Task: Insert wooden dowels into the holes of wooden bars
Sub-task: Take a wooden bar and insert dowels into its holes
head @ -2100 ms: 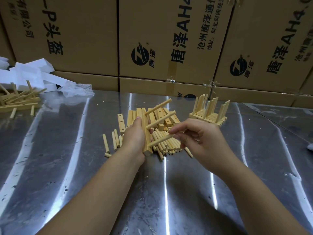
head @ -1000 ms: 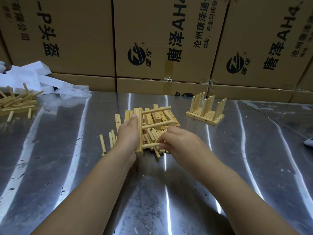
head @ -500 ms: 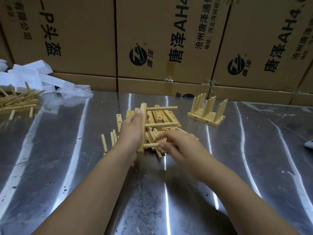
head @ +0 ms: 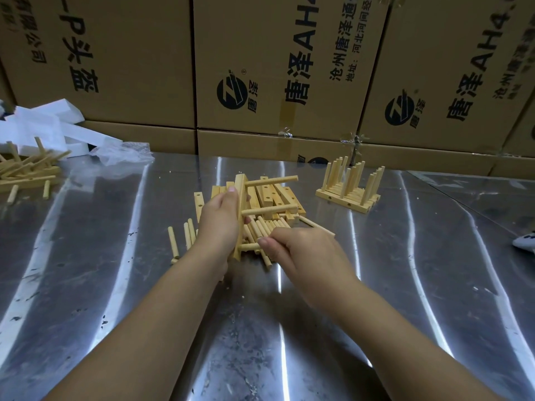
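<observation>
Steadily: left hand (head: 220, 224) grips the bar (head: 239, 198), right hand (head: 301, 250) pinches its lowest dowel (head: 249, 246); best pushed straight, not skewed.

The right hand (head: 301, 256) covers the far end of the lowest dowel (head: 249, 246). A white thing (head: 525, 244) is cut off at the right edge.

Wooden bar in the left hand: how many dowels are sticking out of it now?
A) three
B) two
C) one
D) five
A: the wooden bar, which the left hand grips, carries the top dowel, the middle dowel and the lowest dowel. The right hand pinches the lowest one with its fingers.
</observation>
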